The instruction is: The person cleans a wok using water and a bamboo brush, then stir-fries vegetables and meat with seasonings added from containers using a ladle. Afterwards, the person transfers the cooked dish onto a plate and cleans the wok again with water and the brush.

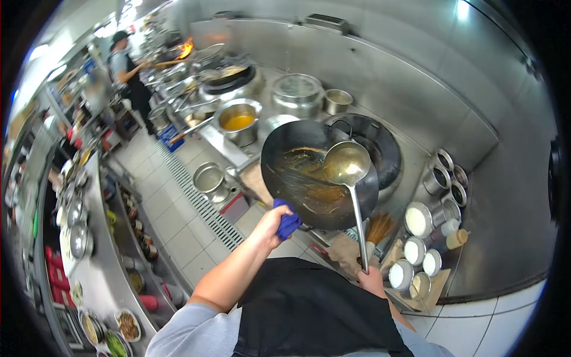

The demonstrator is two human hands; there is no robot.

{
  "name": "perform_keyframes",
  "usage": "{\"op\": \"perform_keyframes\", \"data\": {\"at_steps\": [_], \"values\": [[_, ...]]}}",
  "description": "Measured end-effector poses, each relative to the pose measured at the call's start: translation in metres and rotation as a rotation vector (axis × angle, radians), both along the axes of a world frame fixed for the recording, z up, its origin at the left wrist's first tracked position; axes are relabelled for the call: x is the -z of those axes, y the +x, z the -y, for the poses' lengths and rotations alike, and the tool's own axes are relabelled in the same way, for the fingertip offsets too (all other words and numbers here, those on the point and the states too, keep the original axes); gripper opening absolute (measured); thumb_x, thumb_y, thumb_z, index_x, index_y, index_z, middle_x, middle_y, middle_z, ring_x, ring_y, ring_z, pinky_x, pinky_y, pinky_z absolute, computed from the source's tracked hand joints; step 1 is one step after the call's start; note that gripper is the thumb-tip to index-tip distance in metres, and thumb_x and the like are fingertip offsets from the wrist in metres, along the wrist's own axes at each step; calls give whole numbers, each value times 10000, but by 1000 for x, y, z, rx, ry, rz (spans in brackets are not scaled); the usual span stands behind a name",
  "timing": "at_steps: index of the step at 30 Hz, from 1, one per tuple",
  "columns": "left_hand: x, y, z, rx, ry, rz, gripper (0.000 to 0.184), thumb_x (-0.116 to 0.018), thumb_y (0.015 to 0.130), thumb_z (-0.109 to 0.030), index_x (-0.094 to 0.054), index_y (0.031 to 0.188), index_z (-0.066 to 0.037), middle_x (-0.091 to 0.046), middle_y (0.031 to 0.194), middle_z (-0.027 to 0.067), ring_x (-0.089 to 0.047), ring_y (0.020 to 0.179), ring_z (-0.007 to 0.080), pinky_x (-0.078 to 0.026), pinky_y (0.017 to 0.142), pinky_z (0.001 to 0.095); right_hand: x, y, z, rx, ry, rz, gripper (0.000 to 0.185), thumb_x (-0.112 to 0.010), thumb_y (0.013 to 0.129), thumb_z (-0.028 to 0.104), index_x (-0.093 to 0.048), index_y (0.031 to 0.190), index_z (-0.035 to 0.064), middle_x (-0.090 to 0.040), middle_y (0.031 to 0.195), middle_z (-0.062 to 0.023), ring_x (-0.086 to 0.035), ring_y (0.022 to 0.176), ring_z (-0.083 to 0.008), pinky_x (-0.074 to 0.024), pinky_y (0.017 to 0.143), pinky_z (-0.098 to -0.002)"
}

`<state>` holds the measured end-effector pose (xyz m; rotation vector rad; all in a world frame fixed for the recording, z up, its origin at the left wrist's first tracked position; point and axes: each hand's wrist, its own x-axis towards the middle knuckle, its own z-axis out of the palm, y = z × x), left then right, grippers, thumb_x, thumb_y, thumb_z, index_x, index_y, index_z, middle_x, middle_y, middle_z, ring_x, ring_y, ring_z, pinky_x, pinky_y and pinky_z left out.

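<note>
My left hand (273, 225) is closed round a bunched blue cloth (289, 222) at the near left rim of a black wok (276, 157). Brown residue and some oily liquid coat the inside of this wok. My right hand (372, 281) grips the lower end of a long metal ladle (358, 223). The ladle's round bowl (347, 162) is over the wok's right side and holds a clear, yellowish liquid. Behind the wok, a second black wok (386, 149) sits on the stove, partly hidden by the first.
A pot of orange liquid (239, 122) and a lidded steel pot (296, 95) stand behind. At right are seasoning containers (419, 220) and a bamboo brush (379, 229). Another person (128, 71) works near a flame at the back left. A counter (104, 238) with dishes runs along the left.
</note>
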<state>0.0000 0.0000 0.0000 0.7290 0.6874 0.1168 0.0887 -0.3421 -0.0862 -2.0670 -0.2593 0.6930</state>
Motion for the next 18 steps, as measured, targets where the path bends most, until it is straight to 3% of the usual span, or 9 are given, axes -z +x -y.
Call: {"op": "perform_keyframes", "data": {"at_steps": [2, 3, 7, 11, 13, 15, 16, 17, 18], "values": [[-2, 51, 2, 54, -86, -8, 164, -567, 756, -220, -537, 843, -84, -604, 666, 57, -559, 466, 174, -420, 352, 286, 9, -39, -12, 186, 97, -193, 276, -651, 809, 187, -485, 639, 46, -495, 495, -40, -483, 403, -144, -369, 389, -314], [10, 96, 11, 108, -149, 26, 150, -556, 762, -231, -532, 807, -90, -590, 639, 50, -537, 439, 171, -411, 342, 282, -20, 55, 43, 217, 43, -78, 276, -651, 809, 187, -485, 639, 46, -495, 495, -40, -483, 403, -144, -369, 389, -314], [19, 195, 10, 279, -312, 5, 197, -522, 780, -292, -521, 683, -121, -543, 569, 34, -463, 386, 167, -376, 324, 279, -34, 40, 40, 384, 29, -67, 250, -620, 835, 136, -476, 646, 60, -480, 500, -23, -446, 389, -116, -340, 375, -286], [46, 261, -4, 291, -384, -44, 204, -513, 789, -299, -525, 699, -116, -519, 561, 40, -474, 404, 184, -381, 337, 290, -59, 58, 38, 444, 99, -27, 233, -612, 854, 133, -478, 681, 56, -474, 510, -11, -435, 382, -111, -340, 370, -281], [51, 274, -2, 347, -268, -64, 199, -512, 783, -321, -528, 741, -127, -517, 610, 43, -484, 482, 166, -359, 369, 268, -87, 77, 25, 460, 106, -10, 222, -607, 861, 130, -477, 699, 54, -468, 509, -5, -432, 380, -109, -341, 370, -275], [69, 278, 0, 349, -108, -76, 230, -521, 799, -357, -559, 760, -134, -544, 594, 35, -479, 442, 183, -348, 369, 280, -126, 94, 0, 417, 132, 144, 116, -573, 877, 104, -499, 815, 39, -465, 539, -1, -442, 400, -100, -348, 378, -259], [73, 277, -3, 381, -144, -32, 288, -537, 807, -407, -553, 763, -123, -550, 598, 37, -491, 430, 186, -374, 363, 289, -143, 104, -15, 382, 224, 192, 64, -544, 868, 71, -504, 905, 36, -468, 563, 2, -444, 410, -95, -351, 385, -251], [76, 276, -8, 415, -180, 12, 348, -553, 815, -456, -547, 766, -112, -557, 602, 39, -504, 419, 189, -401, 357, 299, -159, 114, -32, 347, 315, 240, 135, -514, 859, 38, -509, 994, 33, -472, 586, 4, -446, 421, -90, -354, 392, -242], [68, 270, -15, 471, -216, 39, 488, -549, 813, -597, -560, 796, -109, -577, 623, 43, -518, 429, 169, -394, 355, 304, -178, 123, -50, 335, 324, 265, 227, -488, 839, 13, -503, 1063, 41, -478, 612, 4, -448, 431, -86, -358, 399, -237]]}}
